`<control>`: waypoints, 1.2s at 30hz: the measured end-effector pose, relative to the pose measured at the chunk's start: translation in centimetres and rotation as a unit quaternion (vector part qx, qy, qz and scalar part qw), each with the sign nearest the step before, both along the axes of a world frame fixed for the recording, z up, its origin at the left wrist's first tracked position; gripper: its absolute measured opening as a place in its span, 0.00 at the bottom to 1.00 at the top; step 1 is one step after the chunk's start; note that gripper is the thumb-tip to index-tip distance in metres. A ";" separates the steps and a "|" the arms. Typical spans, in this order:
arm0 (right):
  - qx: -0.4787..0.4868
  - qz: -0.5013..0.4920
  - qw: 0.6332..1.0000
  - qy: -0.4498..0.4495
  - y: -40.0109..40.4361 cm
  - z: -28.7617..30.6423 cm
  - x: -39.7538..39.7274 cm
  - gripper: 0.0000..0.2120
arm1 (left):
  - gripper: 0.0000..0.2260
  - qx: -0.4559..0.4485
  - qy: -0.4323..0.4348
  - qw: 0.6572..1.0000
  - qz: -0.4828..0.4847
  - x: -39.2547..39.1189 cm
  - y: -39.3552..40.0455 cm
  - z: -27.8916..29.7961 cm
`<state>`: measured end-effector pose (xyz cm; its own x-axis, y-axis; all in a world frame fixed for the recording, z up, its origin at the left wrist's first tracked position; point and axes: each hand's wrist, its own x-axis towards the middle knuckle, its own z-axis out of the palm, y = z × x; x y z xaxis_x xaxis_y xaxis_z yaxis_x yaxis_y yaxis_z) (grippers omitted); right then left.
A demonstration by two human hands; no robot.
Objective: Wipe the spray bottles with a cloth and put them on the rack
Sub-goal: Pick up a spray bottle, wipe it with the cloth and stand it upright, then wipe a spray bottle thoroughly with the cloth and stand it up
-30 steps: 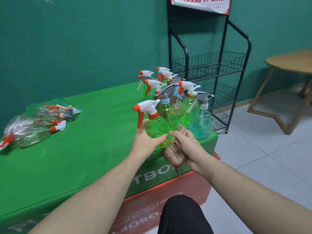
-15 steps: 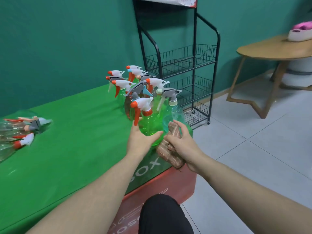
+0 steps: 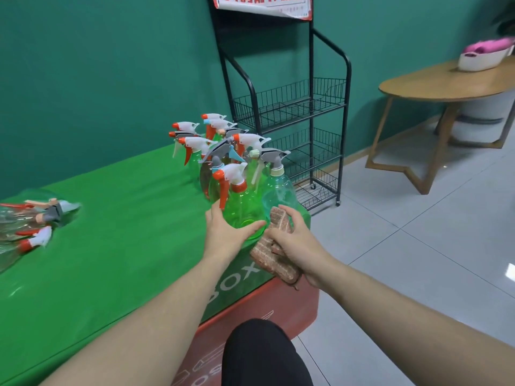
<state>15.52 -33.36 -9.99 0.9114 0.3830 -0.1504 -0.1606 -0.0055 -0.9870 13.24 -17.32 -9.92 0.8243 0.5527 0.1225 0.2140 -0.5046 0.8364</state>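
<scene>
1. From the head view, we see the left hand [image 3: 225, 235] wrapped around the green spray bottle [image 3: 242, 206] at the table [image 3: 117, 246] corner, beside the cluster of bottles [image 3: 223, 143].
2. The right hand [image 3: 292, 240] pinches the brown cloth [image 3: 274, 252] against it, hiding the cloth's middle.
3. Beyond stands the rack [image 3: 292, 107], its sign cut off.

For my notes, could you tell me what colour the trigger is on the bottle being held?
Orange trigger, clearest in the head view.
</scene>
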 end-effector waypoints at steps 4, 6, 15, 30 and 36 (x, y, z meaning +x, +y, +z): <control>-0.007 0.013 1.000 -0.002 0.8 0.7 -1.7 0.27 | 0.40 -0.005 -0.008 1.000 -0.013 -1.9 0.9 0.3; -0.003 0.024 1.000 -0.003 1.7 1.0 -2.7 0.27 | 0.33 -0.005 -0.012 1.000 -0.014 -3.2 1.7 0.6; -0.042 0.099 0.994 -0.036 10.1 3.4 -7.2 0.26 | 0.15 0.022 -0.001 1.000 0.003 -11.2 9.4 1.9; -0.097 0.196 0.974 -0.061 27.2 2.4 -7.5 0.25 | 0.16 0.091 0.089 0.989 0.077 -19.4 28.1 0.8; -0.118 0.213 0.966 -0.088 33.7 1.9 -5.4 0.23 | 0.19 0.144 0.132 0.976 0.093 -19.5 34.6 1.1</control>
